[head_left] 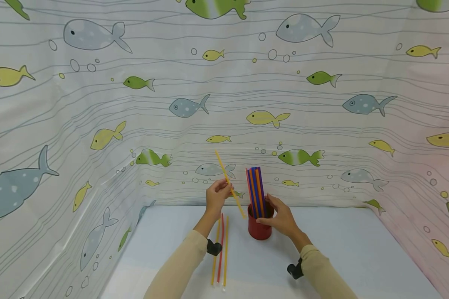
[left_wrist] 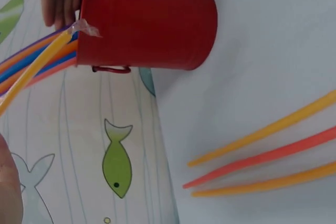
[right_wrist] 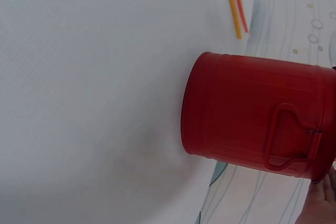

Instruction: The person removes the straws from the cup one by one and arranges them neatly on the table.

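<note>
My left hand (head_left: 216, 197) pinches a yellow straw (head_left: 220, 161) near its middle and holds it up at a slant. In the left wrist view its lower end, with a bit of clear wrapper (left_wrist: 89, 28), appears by the mouth of a red metal bucket (left_wrist: 152, 22). Several straws (head_left: 256, 191), blue, orange, purple and pinkish red, stand leaning in the bucket. My right hand (head_left: 282, 218) grips the bucket by its rim, thumb towards me; the other fingers are partly hidden. The right wrist view shows a wire handle (right_wrist: 270, 140) on the bucket's side.
Left of the bucket, two yellow-orange straws (head_left: 225, 253) and a red straw (head_left: 220, 253) lie side by side on the white table (head_left: 344, 253). A fish-patterned sheet (head_left: 247, 91) stands behind the table and along both sides.
</note>
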`<state>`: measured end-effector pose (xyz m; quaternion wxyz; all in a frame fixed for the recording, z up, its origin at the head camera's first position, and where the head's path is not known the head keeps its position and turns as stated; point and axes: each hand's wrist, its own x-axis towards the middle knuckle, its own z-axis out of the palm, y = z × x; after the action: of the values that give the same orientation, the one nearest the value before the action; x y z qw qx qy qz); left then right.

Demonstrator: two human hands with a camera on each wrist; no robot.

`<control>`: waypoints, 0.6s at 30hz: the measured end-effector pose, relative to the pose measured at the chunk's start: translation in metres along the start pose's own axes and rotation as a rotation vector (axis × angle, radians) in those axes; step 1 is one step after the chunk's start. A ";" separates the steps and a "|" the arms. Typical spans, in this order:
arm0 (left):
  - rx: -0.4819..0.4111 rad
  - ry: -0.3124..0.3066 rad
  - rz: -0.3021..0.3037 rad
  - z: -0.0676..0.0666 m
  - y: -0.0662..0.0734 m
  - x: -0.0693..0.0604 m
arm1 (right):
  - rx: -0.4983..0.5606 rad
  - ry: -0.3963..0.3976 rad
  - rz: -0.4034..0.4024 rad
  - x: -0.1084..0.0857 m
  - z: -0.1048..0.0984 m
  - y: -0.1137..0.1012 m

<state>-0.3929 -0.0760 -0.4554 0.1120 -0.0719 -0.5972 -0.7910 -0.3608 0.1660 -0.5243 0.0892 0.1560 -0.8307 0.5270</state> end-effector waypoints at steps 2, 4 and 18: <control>0.003 0.001 -0.016 -0.004 -0.002 -0.002 | -0.008 -0.001 -0.005 0.000 0.000 0.001; 0.001 0.000 -0.040 -0.007 -0.003 -0.003 | -0.011 0.004 -0.008 0.000 0.000 0.001; 0.035 -0.060 -0.144 -0.023 -0.009 -0.016 | -0.010 0.007 -0.016 0.000 0.000 0.001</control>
<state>-0.3790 -0.0947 -0.4739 0.0383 -0.0504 -0.6176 -0.7839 -0.3610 0.1661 -0.5254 0.0970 0.1606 -0.8316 0.5227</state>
